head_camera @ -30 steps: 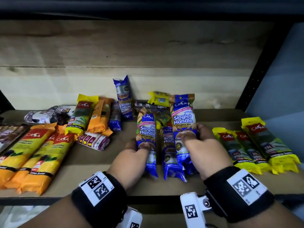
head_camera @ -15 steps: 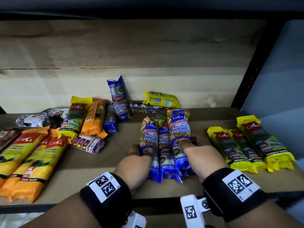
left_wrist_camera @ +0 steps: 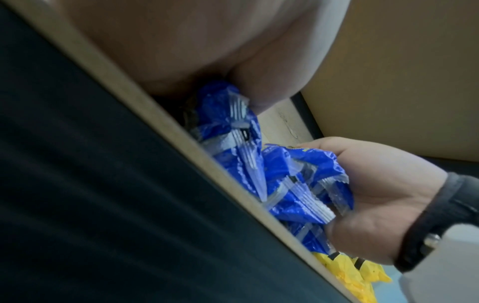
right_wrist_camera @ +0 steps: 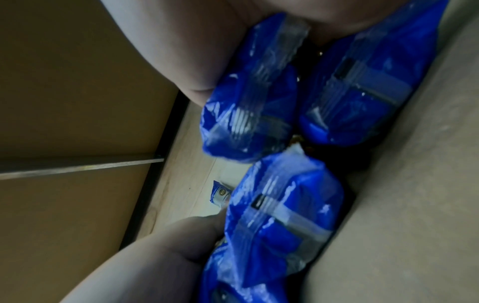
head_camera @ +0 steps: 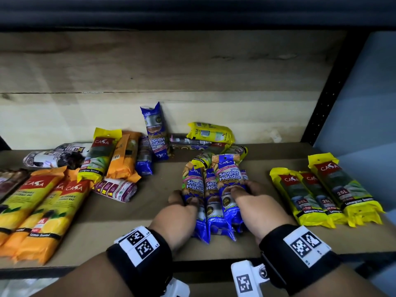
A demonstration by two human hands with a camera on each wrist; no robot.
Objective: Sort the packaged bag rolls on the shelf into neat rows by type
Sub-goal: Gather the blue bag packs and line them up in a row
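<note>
Three blue Singlet Handle packs lie side by side at the shelf's front centre. My left hand [head_camera: 182, 201] grips the left blue pack [head_camera: 192, 181], thumb on its outer side. My right hand [head_camera: 244, 191] grips the right blue pack [head_camera: 228, 174], which rides slightly over the middle blue pack [head_camera: 211, 186]. The left wrist view shows the packs' crimped near ends [left_wrist_camera: 285, 184] between my left palm and my right hand [left_wrist_camera: 376, 194]. In the right wrist view, the same blue ends [right_wrist_camera: 279, 205] fill the frame, with my left hand [right_wrist_camera: 168, 246] alongside them.
Three yellow-green Casa packs [head_camera: 325, 194] lie in a row at the right. Orange-yellow Casa packs [head_camera: 42, 206] lie at the left. A mixed pile sits at the back, including a blue pack [head_camera: 155, 129] leaning on the wall and a yellow pack [head_camera: 211, 132]. A black upright [head_camera: 330, 86] bounds the right.
The right blue pack came down from a raised position to lie beside the other two. Both hands drew closer together, squeezing the three packs into one tight group.
</note>
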